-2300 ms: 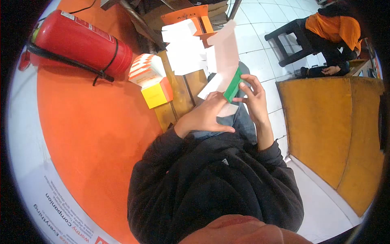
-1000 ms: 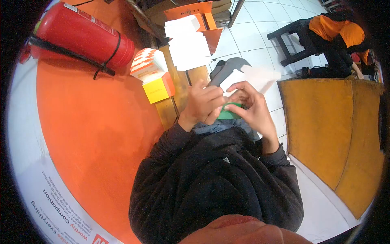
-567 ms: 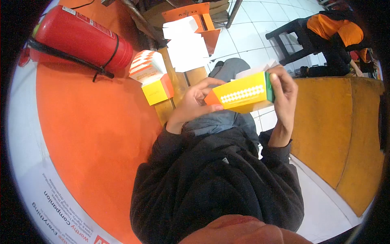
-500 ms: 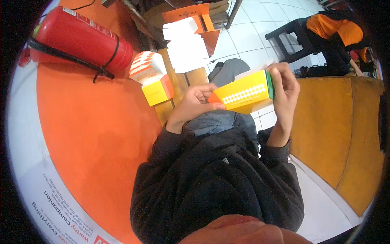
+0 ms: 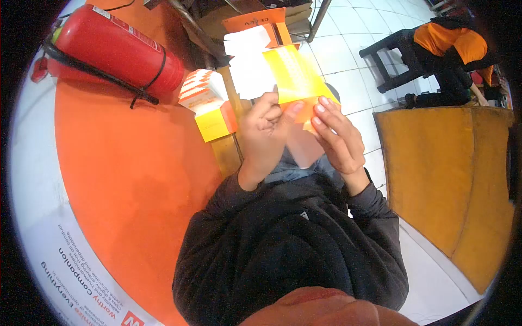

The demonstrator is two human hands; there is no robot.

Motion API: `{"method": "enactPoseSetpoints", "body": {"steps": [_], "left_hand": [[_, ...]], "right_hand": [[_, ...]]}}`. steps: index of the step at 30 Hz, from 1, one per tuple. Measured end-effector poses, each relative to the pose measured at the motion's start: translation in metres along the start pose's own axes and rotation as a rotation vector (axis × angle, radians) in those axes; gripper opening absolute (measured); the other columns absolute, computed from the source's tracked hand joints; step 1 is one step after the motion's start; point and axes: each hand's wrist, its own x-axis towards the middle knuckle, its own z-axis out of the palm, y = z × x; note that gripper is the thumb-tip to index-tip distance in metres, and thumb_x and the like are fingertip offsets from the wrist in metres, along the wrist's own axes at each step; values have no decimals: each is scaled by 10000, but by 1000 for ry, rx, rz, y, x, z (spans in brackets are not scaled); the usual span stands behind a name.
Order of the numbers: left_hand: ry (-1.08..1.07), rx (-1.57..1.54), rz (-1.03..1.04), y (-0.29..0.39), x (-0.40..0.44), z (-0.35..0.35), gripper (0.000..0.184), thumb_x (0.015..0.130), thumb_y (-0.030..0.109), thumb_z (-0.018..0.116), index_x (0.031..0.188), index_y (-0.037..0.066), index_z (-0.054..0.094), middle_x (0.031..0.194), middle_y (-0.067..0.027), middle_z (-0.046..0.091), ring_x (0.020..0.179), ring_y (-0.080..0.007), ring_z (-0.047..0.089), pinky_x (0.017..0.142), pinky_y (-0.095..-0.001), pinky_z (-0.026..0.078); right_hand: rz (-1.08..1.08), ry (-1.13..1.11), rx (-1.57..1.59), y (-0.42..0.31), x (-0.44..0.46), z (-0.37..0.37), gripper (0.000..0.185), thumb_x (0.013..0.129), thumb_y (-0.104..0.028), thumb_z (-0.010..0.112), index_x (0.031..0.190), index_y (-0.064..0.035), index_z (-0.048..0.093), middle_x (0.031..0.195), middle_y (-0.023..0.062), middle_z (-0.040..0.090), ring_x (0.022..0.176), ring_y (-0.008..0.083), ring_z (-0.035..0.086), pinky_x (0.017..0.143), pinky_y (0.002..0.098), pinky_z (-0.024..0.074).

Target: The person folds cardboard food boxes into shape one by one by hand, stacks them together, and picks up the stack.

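Note:
A yellow and orange cardboard box (image 5: 298, 73) is held up over my lap, its yellow patterned face tilted away and its orange end toward me. My left hand (image 5: 267, 127) grips the near left corner, thumb on the orange end. On the right side, my right hand (image 5: 340, 135) has its fingers over the orange end and its edge. A pale flap hangs below, between the hands. Left of them, a stack of folded cartons (image 5: 209, 103) in orange, white and yellow rests on a wooden bench. White unfolded cartons (image 5: 247, 65) lie just behind my left hand.
A red fire extinguisher (image 5: 117, 51) lies on the orange surface (image 5: 125, 146) at left. An orange carton (image 5: 255, 20) stands at the back. A wooden table (image 5: 429, 174) is at right. Beyond it, a person in dark clothing is near a black stool (image 5: 389, 60).
The box has been turned from lying sideways to pointing away, with its orange end now facing me. My right hand has moved left and down, closer to my left hand.

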Motion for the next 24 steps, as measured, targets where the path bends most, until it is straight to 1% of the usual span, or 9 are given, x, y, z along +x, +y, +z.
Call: {"method": "enactPoseSetpoints", "body": {"steps": [3, 4, 6, 9, 10, 13, 14, 17, 24], "left_hand": [[100, 431, 131, -1, 2, -5, 96, 871, 29, 647, 952, -22, 646, 953, -94, 698, 842, -122, 653, 756, -230, 500], [61, 658, 309, -3, 1, -7, 100, 855, 38, 659, 936, -21, 657, 942, -102, 694, 839, -149, 653, 765, -248, 503], [-25, 1110, 663, -6, 1, -9, 109, 822, 55, 683, 903, -17, 677, 920, -118, 684, 832, -205, 654, 784, -285, 508], [-61, 764, 478, -5, 1, 0, 177, 790, 93, 702, 921, -23, 676, 887, -134, 665, 835, -293, 630, 813, -320, 504], [-104, 745, 438, -5, 1, -5, 195, 772, 34, 726, 941, -40, 663, 937, -123, 666, 882, -241, 639, 837, -309, 496], [-56, 44, 249, -22, 4, -14, 283, 744, -45, 744, 1002, -48, 627, 1010, -105, 653, 938, -194, 627, 865, -315, 491], [-73, -133, 207, -25, 4, -16, 391, 720, -93, 756, 1072, -46, 592, 1072, -100, 631, 991, -168, 599, 881, -320, 491], [-98, -258, 241, -36, 8, -18, 413, 723, -86, 756, 1095, -37, 583, 1063, -92, 634, 996, -173, 603, 900, -312, 486], [-115, -366, 103, -43, 8, -16, 376, 712, -62, 774, 1051, -19, 615, 1049, -75, 637, 985, -173, 609, 899, -321, 492]], "right_hand": [[165, 106, 123, 1, 0, 1, 222, 732, 7, 732, 942, 3, 660, 1066, 188, 660, 1038, 348, 639, 873, 404, 532], [207, 192, 104, 0, 5, 2, 180, 719, 4, 751, 876, 6, 663, 978, 159, 666, 943, 300, 657, 783, 347, 532], [247, 283, 127, -3, 8, 8, 183, 716, -2, 760, 872, 1, 666, 937, 142, 658, 876, 268, 645, 739, 322, 515], [378, 364, 238, -9, 11, 19, 171, 708, -5, 770, 849, -6, 674, 887, 120, 641, 779, 221, 610, 671, 292, 480], [433, 364, 283, -11, 10, 20, 168, 706, -4, 770, 845, -7, 676, 887, 119, 642, 781, 217, 609, 672, 292, 481], [457, 270, 310, -12, 15, 16, 167, 704, -3, 769, 847, -8, 683, 888, 111, 644, 782, 202, 608, 672, 286, 480], [439, 223, 303, -12, 18, 14, 167, 704, -3, 768, 849, -8, 686, 888, 107, 645, 782, 195, 608, 672, 284, 480], [461, 63, 261, -12, 24, 11, 139, 715, 2, 758, 839, -5, 697, 883, 96, 646, 776, 185, 612, 675, 281, 482], [592, 125, 410, -13, 17, 15, 110, 726, 1, 749, 831, -2, 715, 848, 95, 648, 774, 189, 624, 692, 285, 490]]}}
